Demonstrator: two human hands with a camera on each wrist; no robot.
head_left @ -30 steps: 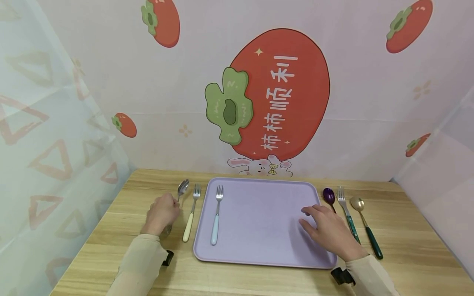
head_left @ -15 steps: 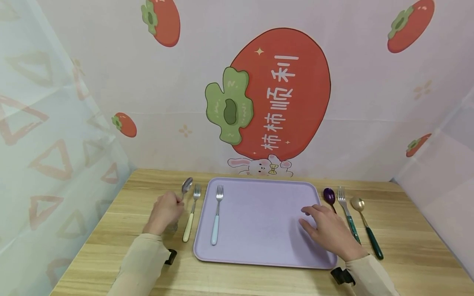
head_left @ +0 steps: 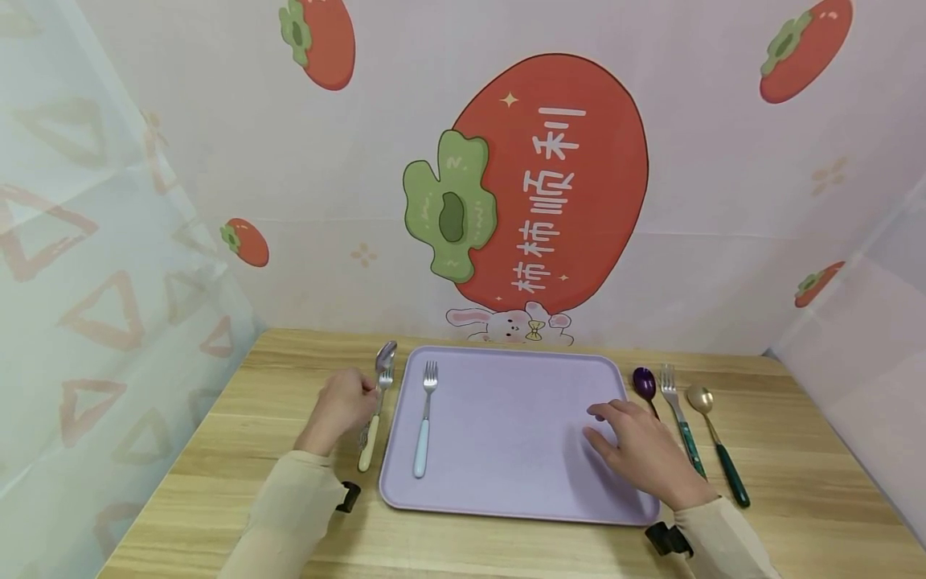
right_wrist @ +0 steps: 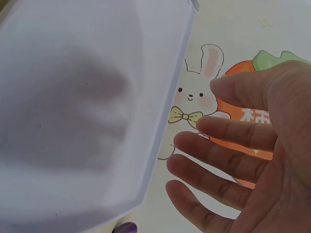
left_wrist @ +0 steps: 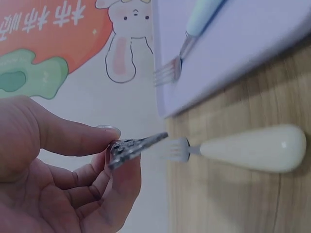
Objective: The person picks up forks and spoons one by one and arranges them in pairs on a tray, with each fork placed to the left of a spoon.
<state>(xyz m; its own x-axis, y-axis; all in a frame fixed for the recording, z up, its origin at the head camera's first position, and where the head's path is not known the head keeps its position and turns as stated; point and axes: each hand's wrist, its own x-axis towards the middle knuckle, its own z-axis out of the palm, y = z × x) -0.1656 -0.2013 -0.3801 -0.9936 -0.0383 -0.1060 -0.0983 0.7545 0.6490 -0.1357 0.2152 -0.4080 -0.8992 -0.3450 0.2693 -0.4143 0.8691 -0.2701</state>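
Note:
My left hand pinches a silver spoon between thumb and fingers, its bowl pointing away from me. In the left wrist view, the patterned end of the spoon's handle sticks out from the grip. Under and beside the spoon, a fork with a cream handle lies on the table, partly covered by it. On the lilac tray, near its left edge, rests a light-blue-handled fork. My right hand hovers over the tray's right side, fingers apart and holding nothing.
Right of the tray, a purple spoon, a fork with a green handle and a gold spoon with a dark green handle lie side by side on the wooden table. A printed cloth backdrop rises behind.
My left hand has carried the silver spoon to the right, from left of the cream-handled fork to over it. The right hand has stayed in place.

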